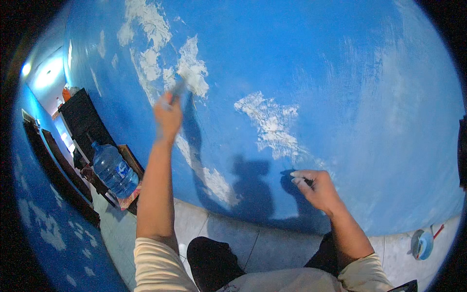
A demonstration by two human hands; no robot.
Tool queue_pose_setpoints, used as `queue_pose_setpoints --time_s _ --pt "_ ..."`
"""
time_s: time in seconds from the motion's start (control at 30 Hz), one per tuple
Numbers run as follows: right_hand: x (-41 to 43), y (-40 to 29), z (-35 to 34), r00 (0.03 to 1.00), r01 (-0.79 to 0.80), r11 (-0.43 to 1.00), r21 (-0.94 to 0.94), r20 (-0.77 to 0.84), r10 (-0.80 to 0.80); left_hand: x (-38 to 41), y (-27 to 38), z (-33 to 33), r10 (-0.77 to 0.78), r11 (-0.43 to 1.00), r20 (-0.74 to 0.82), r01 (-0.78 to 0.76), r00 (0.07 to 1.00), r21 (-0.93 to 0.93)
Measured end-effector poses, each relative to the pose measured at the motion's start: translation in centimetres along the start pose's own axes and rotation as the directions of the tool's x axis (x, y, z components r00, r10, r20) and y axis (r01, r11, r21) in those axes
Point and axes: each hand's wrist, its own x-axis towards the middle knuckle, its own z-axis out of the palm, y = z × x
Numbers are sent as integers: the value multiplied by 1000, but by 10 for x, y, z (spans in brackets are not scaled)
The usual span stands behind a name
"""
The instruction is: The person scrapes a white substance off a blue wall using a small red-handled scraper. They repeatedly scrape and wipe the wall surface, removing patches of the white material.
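My left hand (168,116) is raised to the blue painted wall (233,58), gripping a scraper-like tool (178,89) that is blurred. Its blade end is at a rough white patch (193,69) of filler or bared plaster. Lower and to the right, my right hand (317,189) is close to the wall with curled fingers. A dark spot shows between its fingers, and I cannot tell whether that is a small object or shadow. Another ragged white patch (271,126) lies above this hand. Shadows of my head and arms fall on the wall.
On the left, a large clear blue water bottle (113,169) stands on a low support beside a dark cabinet (85,122). A round container (422,244) with a red-handled tool (439,231) is on the tiled floor (233,241) at right. Another patched blue wall (62,252) rises at left.
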Motion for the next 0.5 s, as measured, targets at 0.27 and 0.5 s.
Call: queue_pose_setpoints --time_s 0.27,0.5 --pt "1 10 -14 999 14 994 -108 -31 -18 29 25 26 43 994 -73 -35 996 101" --pt "1 0 -4 1000 16 998 -54 -21 -17 -17 6 9 -38 996 134 27 990 84"
